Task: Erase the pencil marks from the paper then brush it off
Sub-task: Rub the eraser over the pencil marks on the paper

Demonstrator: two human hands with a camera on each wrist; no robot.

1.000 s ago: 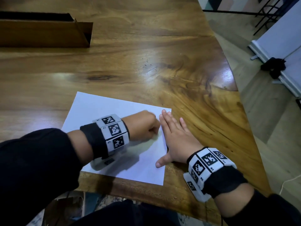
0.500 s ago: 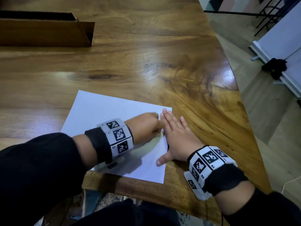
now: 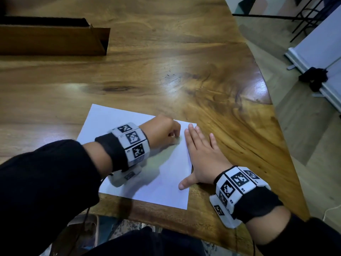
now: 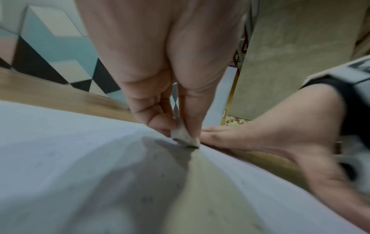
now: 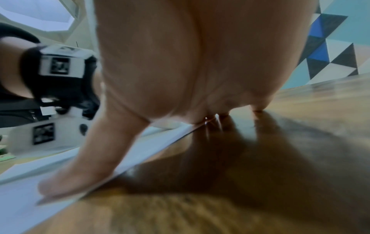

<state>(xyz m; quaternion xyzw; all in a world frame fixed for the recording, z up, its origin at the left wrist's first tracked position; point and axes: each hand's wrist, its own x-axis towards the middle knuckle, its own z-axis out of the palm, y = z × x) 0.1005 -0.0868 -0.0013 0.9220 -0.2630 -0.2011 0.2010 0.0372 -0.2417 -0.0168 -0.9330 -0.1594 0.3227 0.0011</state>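
Head view shows one long wooden box [image 3: 53, 39] at the far left of the wooden table [image 3: 166, 74]. One white sheet of paper [image 3: 114, 122] lies flat near the front edge. No pencil marks can be made out on it, and no words can be read anywhere. Each of the two wrists wears a white band [image 3: 132, 143] with black square codes.

On the paper, the left hand [image 3: 162, 132] is curled like a fist. Its thumb and fingers [image 4: 160, 121] pinch one small grey eraser [image 4: 185, 137], which touches the paper near its right edge.

Just to the right, the right hand [image 3: 201, 161] lies flat with fingers straight, holding nothing. Its thumb [image 5: 80, 171] presses on the paper's right edge, and the other fingers reach onto the table.
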